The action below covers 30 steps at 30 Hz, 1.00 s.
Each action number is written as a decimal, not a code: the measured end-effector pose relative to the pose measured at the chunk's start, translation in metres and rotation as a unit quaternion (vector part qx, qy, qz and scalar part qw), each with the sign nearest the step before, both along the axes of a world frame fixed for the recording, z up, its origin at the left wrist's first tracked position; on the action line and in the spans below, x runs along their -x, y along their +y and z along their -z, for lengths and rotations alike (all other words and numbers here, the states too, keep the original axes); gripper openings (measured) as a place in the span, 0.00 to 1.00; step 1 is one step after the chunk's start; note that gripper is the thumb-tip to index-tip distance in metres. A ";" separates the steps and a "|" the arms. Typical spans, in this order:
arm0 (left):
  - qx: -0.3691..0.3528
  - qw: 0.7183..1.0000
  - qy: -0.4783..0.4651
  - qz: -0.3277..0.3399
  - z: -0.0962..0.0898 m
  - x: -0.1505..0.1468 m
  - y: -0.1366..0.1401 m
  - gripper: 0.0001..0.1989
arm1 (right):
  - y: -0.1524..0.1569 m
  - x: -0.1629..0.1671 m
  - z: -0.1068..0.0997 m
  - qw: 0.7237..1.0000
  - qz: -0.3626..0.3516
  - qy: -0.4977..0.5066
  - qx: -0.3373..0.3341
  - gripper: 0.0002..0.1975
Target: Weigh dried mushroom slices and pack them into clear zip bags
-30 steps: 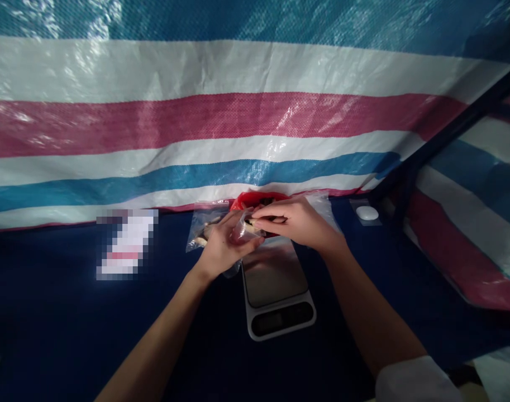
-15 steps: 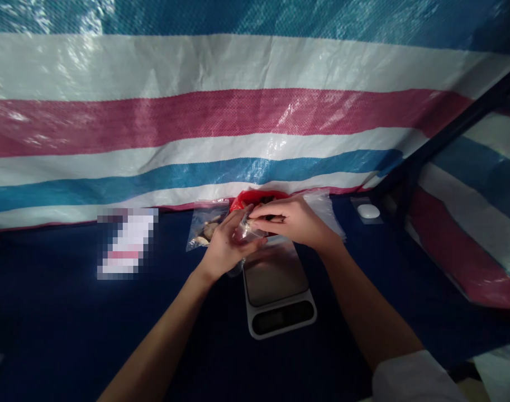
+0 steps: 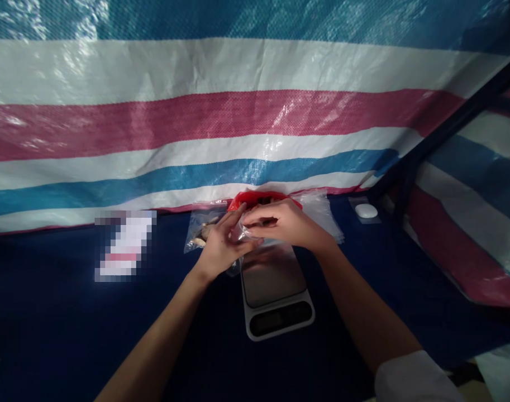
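"State of left grip (image 3: 222, 243)?"
"Clasped around small clear bag (image 3: 238, 231)."
"Right grip (image 3: 280, 223)?"
"Fingertips against that bag; whether holding anything, cannot tell."
"Room?"
"Tight just beyond, by rim of red bag (image 3: 243, 199); scale (image 3: 274, 279) just nearer; looser leftward over worktop (image 3: 70, 318)."

Striped sheet (image 3: 255, 114) walls off far side; scale (image 3: 275, 282) blocks middle; tabletop (image 3: 62, 329) open before blurred white item (image 3: 127, 245).

Red bag (image 3: 243, 198), blue-white-red striped sheet (image 3: 221, 116)
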<state>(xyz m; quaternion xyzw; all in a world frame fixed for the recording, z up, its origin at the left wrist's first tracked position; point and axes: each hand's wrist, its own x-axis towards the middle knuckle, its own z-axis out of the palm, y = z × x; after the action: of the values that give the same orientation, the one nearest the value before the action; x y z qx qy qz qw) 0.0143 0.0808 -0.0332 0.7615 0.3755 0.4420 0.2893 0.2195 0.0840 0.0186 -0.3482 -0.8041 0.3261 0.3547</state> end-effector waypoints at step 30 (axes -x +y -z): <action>0.104 0.992 -0.056 -0.034 -0.024 0.012 -0.001 0.25 | 0.019 -0.018 0.026 0.942 0.129 -0.275 -0.141 0.14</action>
<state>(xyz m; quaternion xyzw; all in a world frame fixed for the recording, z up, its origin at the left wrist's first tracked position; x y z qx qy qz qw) 0.0026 0.0799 -0.0096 0.6882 0.4285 0.4521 0.3720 0.2372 0.1034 -0.0073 -0.4717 -0.8562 0.0518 0.2042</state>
